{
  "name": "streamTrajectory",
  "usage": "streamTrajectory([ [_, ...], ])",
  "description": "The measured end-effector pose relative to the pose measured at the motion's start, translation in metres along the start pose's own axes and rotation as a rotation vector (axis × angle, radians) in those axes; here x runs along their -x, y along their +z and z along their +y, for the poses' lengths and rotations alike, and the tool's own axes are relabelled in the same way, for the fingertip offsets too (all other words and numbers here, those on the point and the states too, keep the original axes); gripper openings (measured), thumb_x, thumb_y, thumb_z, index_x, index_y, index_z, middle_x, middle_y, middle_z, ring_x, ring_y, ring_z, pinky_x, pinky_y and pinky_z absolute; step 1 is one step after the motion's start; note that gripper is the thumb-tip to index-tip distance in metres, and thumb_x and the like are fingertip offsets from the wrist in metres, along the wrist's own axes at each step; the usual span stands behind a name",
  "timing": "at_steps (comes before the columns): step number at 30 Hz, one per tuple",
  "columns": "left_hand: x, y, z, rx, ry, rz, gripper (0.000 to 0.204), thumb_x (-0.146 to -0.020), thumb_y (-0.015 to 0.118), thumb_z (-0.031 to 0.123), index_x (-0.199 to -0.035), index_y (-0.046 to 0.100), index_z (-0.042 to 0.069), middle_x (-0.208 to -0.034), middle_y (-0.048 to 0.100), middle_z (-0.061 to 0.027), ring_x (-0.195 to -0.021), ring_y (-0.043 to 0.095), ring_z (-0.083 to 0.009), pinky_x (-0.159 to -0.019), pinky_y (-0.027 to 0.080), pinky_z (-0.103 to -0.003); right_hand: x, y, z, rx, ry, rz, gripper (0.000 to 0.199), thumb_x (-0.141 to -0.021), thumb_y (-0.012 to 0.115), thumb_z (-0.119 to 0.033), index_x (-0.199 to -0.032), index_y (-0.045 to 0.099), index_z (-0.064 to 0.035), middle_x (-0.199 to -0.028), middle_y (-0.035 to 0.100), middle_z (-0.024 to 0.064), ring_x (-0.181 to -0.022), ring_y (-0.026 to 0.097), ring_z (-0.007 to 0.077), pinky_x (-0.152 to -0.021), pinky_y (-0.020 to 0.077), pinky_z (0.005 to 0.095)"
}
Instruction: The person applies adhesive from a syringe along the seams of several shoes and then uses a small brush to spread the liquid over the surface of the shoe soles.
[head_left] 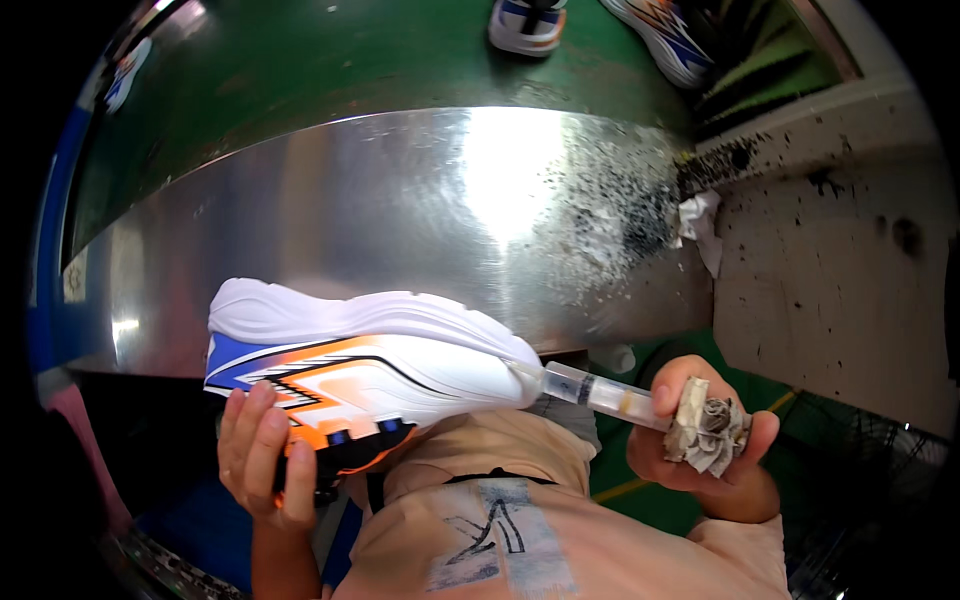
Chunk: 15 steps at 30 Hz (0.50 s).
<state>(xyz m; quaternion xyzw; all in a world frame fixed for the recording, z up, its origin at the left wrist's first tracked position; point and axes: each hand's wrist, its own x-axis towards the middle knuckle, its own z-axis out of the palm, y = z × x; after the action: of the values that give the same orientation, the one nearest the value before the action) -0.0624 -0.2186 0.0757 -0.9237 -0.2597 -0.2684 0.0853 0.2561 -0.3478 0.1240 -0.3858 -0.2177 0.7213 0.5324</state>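
Observation:
My left hand (258, 450) grips a sneaker (400, 365) at its collar and heel side. The shoe is white with orange, blue and black trim. It is tipped on its side with its thick white sole facing away from me and its toe to the right. My right hand (656, 452) is closed round a clear syringe (610, 396). A crumpled, grubby wad (712, 438) of paper or cloth covers the syringe's back end. The syringe's thin tip is at the toe, near where sole and upper meet; whether it touches I cannot tell.
Beyond the shoe runs a shiny metal ledge (380, 210), with black specks and residue (620, 205) at its right. A green belt or surface (330, 75) carries more sneakers (528, 28). At right, a stained board (830, 270) stands beside a crumpled white tissue (702, 228).

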Motion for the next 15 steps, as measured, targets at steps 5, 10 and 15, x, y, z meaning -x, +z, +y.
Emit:
streamTrajectory([
  [5,-0.013,0.000,-0.003,0.016,0.062,-0.018,0.055,-0.080,0.073,0.025,-0.118,0.040,0.003,-0.118,0.050,-0.0167,-0.104,0.059,-0.0385,-0.091,0.051,-0.051,0.009,-0.004,0.014,-0.100,-0.067,0.059,0.098,-0.072,0.054,-0.075,-0.122,0.037,0.0073,-0.080,0.053,0.0073,-0.066,0.048,0.0087,-0.056,0.0371,0.0208],
  [10,-0.030,0.001,-0.001,0.072,0.042,0.000,0.063,-0.071,0.082,0.023,-0.117,0.045,0.002,-0.118,0.054,-0.0177,-0.105,0.059,-0.0385,-0.093,0.049,-0.051,0.013,-0.005,0.015,-0.098,-0.042,0.107,0.100,-0.070,0.057,-0.075,-0.125,0.037,0.0063,-0.090,0.053,0.0058,-0.074,0.050,0.0079,-0.062,0.0404,0.0203],
  [15,-0.044,0.000,0.000,0.054,0.004,-0.042,0.060,-0.072,0.081,0.029,-0.115,0.047,0.004,-0.114,0.055,-0.0166,-0.101,0.061,-0.0375,-0.089,0.051,-0.050,0.013,-0.005,0.022,-0.108,-0.071,0.064,0.099,-0.072,0.060,-0.071,-0.128,0.034,0.0061,-0.100,0.052,0.0049,-0.083,0.050,0.0074,-0.069,0.0417,0.0220],
])
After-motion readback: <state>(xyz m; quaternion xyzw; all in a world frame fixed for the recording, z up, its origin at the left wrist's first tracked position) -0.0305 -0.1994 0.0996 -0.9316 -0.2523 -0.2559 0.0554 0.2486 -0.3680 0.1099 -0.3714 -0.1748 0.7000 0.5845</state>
